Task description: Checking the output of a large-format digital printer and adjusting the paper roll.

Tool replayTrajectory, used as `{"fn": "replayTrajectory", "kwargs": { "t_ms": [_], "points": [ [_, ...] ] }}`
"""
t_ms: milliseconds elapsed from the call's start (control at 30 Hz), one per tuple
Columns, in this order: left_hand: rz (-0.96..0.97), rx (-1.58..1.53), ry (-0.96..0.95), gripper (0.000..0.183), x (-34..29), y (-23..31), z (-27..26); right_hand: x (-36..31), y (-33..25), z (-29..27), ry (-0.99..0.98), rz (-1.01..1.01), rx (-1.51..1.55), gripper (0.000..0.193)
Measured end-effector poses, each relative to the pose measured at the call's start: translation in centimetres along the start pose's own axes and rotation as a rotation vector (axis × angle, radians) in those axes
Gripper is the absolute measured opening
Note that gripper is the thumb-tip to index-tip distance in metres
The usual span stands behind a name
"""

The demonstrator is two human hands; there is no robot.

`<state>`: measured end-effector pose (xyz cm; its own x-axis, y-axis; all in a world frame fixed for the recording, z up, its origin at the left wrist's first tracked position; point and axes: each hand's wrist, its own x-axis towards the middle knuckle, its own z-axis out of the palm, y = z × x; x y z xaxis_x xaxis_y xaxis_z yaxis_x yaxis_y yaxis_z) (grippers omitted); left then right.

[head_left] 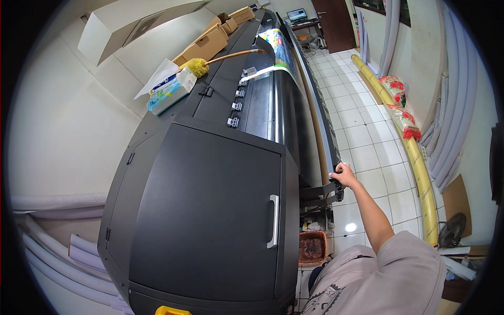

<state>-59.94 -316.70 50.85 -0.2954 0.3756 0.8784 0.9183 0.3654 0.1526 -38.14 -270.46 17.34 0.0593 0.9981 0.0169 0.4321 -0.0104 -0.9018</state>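
Observation:
A large-format printer (210, 205) with dark grey panels fills the middle of the view. My right hand (344, 176) reaches to the near end of its long front bar (324, 137). The fingers are bent and closed at the bar's end, just above a black curved bracket (321, 192); the exact part between them is hard to see. Alongside the bar runs a brown tube (314, 121). Farther along, a colourful printed sheet (280, 46) lies over the printer's front. My left hand is out of view.
On the printer's top sit cardboard boxes (206, 44), a tissue pack (172, 90) and a yellow duster (195, 66). An orange basket (313, 248) stands on the floor below the bracket. A long yellow roll (417, 173) and red-and-white bags (403, 121) lie along the right wall.

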Motion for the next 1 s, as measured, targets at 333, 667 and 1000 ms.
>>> {"fn": "replayTrajectory", "kwargs": {
  "t_ms": [333, 667, 1000],
  "points": [
    [0.033, 0.004, -0.002, 0.020, -0.06, -0.17, -0.01, -0.03, -0.09, -0.06, -0.004, 0.001, -0.004, 0.041],
    [0.036, 0.005, 0.002, 0.020, 0.24, 0.12, 0.04, -0.15, -0.43, -0.28, -0.033, 0.025, -0.036, 0.041],
    [0.057, 0.006, -0.014, 0.020, -0.04, -0.31, -0.08, -0.16, -0.51, -0.32, -0.036, 0.029, -0.008, 0.040]
  ]
}}
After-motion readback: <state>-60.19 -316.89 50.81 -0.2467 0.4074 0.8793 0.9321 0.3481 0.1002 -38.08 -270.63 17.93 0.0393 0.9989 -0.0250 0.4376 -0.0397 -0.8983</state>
